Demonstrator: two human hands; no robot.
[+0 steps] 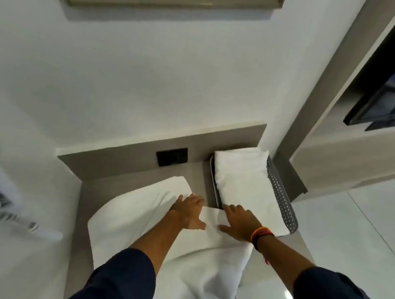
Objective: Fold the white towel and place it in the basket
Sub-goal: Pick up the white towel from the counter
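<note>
No readable writing. Left hand (188, 211) and right hand (240, 223) press flat, fingers spread, on towel (136, 211); basket (281, 197) just beside.

A person's left hand (188, 211) and right hand (238, 223) press flat, fingers spread, on a white towel (136, 216) draped over a grey counter (125, 173), its near end hanging off the edge; just beside it, a perforated grey basket (281, 197) holds another folded towel (246, 181)
</note>
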